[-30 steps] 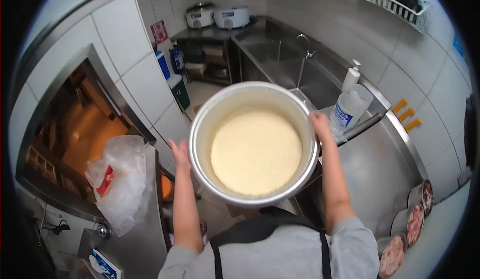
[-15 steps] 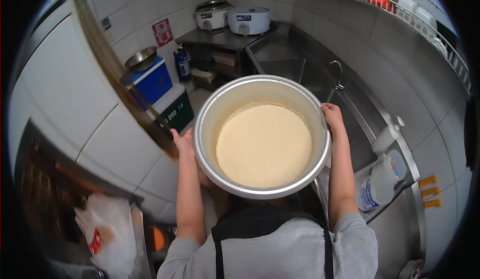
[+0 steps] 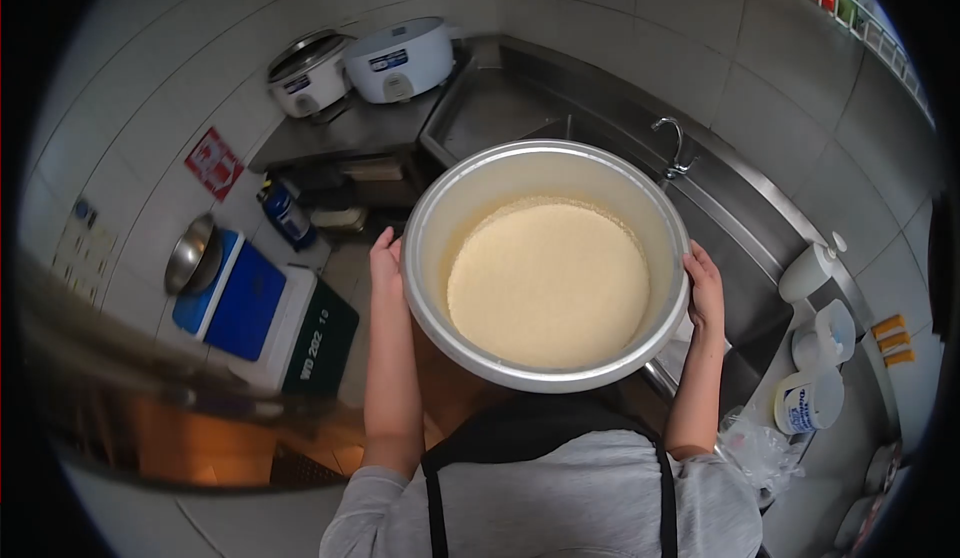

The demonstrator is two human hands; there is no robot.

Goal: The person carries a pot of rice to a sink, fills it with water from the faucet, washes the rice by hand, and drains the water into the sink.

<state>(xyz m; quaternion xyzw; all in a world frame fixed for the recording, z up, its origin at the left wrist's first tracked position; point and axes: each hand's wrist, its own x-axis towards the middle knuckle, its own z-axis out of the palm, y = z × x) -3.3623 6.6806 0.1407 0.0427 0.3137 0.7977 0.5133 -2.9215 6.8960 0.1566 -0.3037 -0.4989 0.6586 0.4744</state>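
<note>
A large round metal pot (image 3: 430,330) with a wide silvery rim is held in front of my chest. Pale grains that look like uncooked rice (image 3: 548,283) fill its lower part with a nearly level top. My left hand (image 3: 388,258) grips the pot's left side, its fingers partly hidden behind the wall. On the opposite side, my right hand (image 3: 704,283) is closed on the edge just below the rim. The pot's underside is out of sight.
Beyond the pot, a steel sink (image 3: 500,118) with a tap (image 3: 676,148) runs along the wall. Two rice cookers (image 3: 400,58) stand on the far-left counter. A blue cooler box (image 3: 235,293) and a metal bowl (image 3: 195,255) are at left. Plastic tubs (image 3: 810,403) line the right counter.
My view has turned to the right, so the cookers and cooler box appear farther left. The pot stays between both hands, slightly farther right in view.
</note>
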